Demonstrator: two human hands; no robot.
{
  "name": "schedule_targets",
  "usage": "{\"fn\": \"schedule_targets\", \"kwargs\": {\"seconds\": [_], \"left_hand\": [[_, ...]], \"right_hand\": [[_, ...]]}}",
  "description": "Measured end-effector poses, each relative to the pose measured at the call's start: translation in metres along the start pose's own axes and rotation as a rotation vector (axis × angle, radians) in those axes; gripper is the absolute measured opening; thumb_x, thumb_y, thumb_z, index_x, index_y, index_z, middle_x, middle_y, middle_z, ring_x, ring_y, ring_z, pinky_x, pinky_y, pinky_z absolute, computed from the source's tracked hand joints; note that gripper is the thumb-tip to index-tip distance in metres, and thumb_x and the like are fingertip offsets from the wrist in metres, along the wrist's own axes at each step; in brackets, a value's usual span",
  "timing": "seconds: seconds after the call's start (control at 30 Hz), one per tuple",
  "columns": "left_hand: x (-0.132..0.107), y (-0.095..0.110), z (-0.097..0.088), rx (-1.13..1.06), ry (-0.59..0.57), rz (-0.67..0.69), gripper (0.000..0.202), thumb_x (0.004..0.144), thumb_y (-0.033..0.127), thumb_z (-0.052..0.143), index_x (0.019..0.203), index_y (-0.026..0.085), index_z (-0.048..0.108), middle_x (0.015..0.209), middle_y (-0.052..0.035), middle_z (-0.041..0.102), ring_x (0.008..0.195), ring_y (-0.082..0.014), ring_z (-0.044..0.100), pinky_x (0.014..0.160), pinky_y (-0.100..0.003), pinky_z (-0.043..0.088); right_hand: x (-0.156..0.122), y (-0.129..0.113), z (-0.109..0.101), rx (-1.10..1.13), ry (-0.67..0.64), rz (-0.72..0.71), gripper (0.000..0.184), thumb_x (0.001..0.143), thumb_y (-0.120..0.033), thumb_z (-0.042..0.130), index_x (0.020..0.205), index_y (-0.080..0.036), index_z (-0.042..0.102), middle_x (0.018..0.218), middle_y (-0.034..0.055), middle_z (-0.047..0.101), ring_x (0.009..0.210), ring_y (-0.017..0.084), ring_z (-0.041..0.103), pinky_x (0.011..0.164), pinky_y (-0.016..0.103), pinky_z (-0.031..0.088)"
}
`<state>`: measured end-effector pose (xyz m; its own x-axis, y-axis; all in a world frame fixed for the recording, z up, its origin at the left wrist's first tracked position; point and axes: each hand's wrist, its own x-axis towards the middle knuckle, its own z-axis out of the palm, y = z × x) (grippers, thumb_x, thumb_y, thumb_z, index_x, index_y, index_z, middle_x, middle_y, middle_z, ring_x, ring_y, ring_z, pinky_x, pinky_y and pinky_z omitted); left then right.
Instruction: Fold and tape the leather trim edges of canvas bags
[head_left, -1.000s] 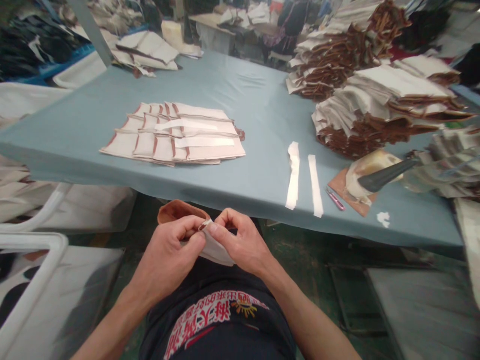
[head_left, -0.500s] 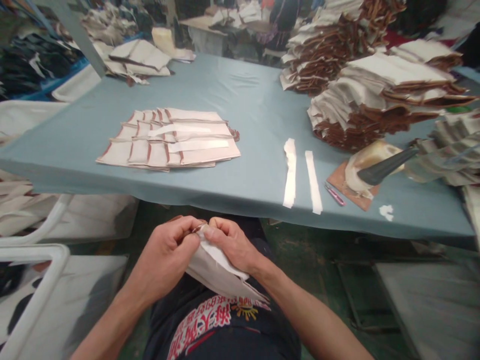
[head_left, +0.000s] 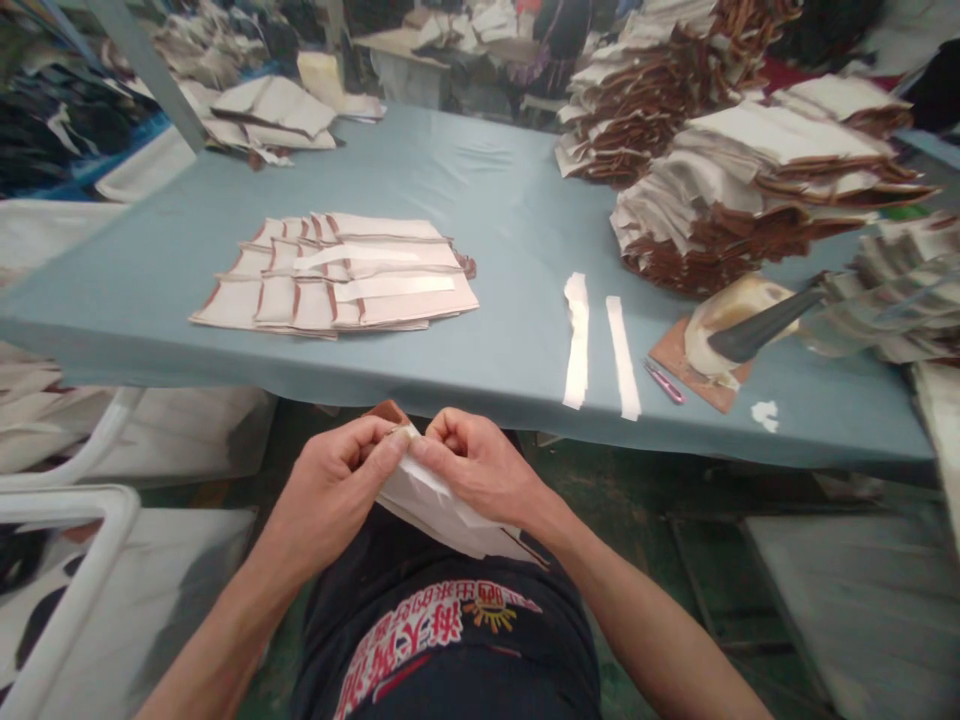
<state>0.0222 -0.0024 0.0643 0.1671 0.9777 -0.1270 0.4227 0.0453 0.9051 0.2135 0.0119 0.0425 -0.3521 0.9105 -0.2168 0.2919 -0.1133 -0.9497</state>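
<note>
- Step in hand: the left hand (head_left: 334, 492) and the right hand (head_left: 484, 472) jointly work one edge of a folded off-white and brown fabric piece (head_left: 442, 512). The exact action at the edge is too small to tell.
- Position of the piece: off the near side of the blue-green cloth-covered counter (head_left: 510, 230), above the dark garment with red lettering (head_left: 465, 690). Its brown part shows at the far end; the off-white part hangs toward the near right.
- Left-hand state: thumb and curled fingers are closed in a pinch on the edge, with no visible gap at the tips.
- Right-hand state: thumb and bent fingers are closed on the same edge, just beside the left grip.
- Next move, as judged: it calls for both pinches to remain firm, since the piece appears to depend chiefly on the hands for support.
- Counter, left: overlapping off-white fabric pieces with brown edging (head_left: 311, 305) lie flat, bearing narrow white strips (head_left: 397, 290).
- Counter, near right: a ragged white strip (head_left: 577, 345) and a straight white strip (head_left: 622, 360) lie apart, left of the pink-handled snips (head_left: 666, 384).
- Counter, far right: thick stacks of off-white and brown fabric (head_left: 701, 250) stand behind the snips.
</note>
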Motion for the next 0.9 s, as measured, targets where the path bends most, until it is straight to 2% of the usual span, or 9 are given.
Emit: {"fn": "schedule_targets", "kwargs": {"seconds": [0.13,0.27,0.37,0.5,0.57,0.67,0.73,0.8,0.9], "left_hand": [[0.0,-0.009,0.006,0.071,0.035,0.039,0.041,0.099,0.049,0.058,0.077,0.017,0.073,0.073,-0.0018,0.07,0.064,-0.0168,0.058,0.057,-0.026,0.042],[-0.001,-0.012,0.007,0.241,0.11,0.154,0.036,0.103,0.043,0.056,0.083,0.019,0.073,0.085,-0.0029,0.078,0.071,-0.0181,0.066,0.066,-0.028,0.045],[0.0,-0.015,0.006,0.313,0.11,0.233,0.033,0.105,0.039,0.054,0.088,0.019,0.073,0.084,-0.0025,0.08,0.072,-0.0185,0.07,0.068,-0.028,0.045],[0.005,-0.018,0.0,0.329,0.048,0.287,0.034,0.106,0.036,0.052,0.087,0.019,0.073,0.081,-0.0024,0.08,0.069,-0.0171,0.071,0.067,-0.028,0.044],[0.007,-0.017,-0.005,0.315,0.003,0.321,0.035,0.106,0.035,0.051,0.084,0.019,0.073,0.083,-0.0027,0.081,0.069,-0.0165,0.07,0.066,-0.027,0.045],[0.01,-0.012,-0.015,0.282,-0.063,0.376,0.035,0.106,0.032,0.051,0.083,0.02,0.074,0.081,-0.0018,0.08,0.068,-0.0155,0.069,0.065,-0.026,0.045],[0.012,-0.006,-0.02,0.262,-0.113,0.39,0.033,0.106,0.032,0.053,0.085,0.021,0.076,0.078,-0.0004,0.078,0.066,-0.0147,0.068,0.065,-0.025,0.046],[0.013,0.002,-0.023,0.241,-0.172,0.403,0.032,0.107,0.033,0.054,0.089,0.021,0.078,0.077,0.0005,0.078,0.066,-0.0142,0.068,0.064,-0.024,0.046],[0.013,0.018,-0.023,0.234,-0.252,0.453,0.032,0.108,0.033,0.054,0.088,0.022,0.078,0.076,0.0009,0.078,0.066,-0.0144,0.068,0.063,-0.024,0.047]], "right_hand": [[-0.004,-0.013,-0.008,-0.303,0.003,0.018,0.031,0.092,-0.042,0.077,0.077,-0.02,0.061,0.063,-0.007,0.052,0.059,0.01,0.043,0.059,0.026,0.025],[-0.02,-0.015,-0.008,-0.362,-0.015,0.028,0.038,0.099,-0.038,0.065,0.067,-0.02,0.055,0.064,-0.0047,0.051,0.061,0.011,0.042,0.06,0.028,0.022],[-0.042,0.008,0.003,-0.201,-0.059,0.09,0.043,0.1,-0.046,0.06,0.066,-0.021,0.05,0.062,-0.0041,0.046,0.06,0.012,0.04,0.057,0.027,0.022],[-0.075,0.051,0.022,0.182,-0.17,0.333,0.06,0.098,-0.076,0.05,0.077,-0.021,0.06,0.058,-0.0047,0.046,0.05,0.011,0.037,0.049,0.025,0.026],[-0.088,0.06,0.018,0.145,-0.232,0.347,0.058,0.1,-0.071,0.051,0.073,-0.02,0.06,0.055,-0.0037,0.048,0.048,0.012,0.041,0.049,0.025,0.029],[-0.096,0.049,-0.013,-0.183,-0.373,0.199,0.03,0.097,-0.04,0.067,0.074,-0.02,0.069,0.065,-0.0013,0.067,0.06,0.015,0.061,0.059,0.025,0.038],[-0.094,0.032,-0.038,-0.342,-0.175,0.141,0.024,0.102,-0.035,0.061,0.087,-0.022,0.076,0.073,0.0001,0.074,0.066,0.017,0.067,0.062,0.027,0.043],[-0.085,0.012,-0.055,-0.359,0.085,-0.014,0.018,0.1,-0.036,0.068,0.105,-0.022,0.077,0.088,0.0031,0.08,0.077,0.02,0.074,0.07,0.029,0.053],[-0.059,-0.02,-0.057,-0.298,0.226,-0.429,0.042,0.092,-0.045,0.082,0.124,-0.021,0.071,0.117,0.0104,0.081,0.107,0.025,0.078,0.095,0.036,0.06]]}}
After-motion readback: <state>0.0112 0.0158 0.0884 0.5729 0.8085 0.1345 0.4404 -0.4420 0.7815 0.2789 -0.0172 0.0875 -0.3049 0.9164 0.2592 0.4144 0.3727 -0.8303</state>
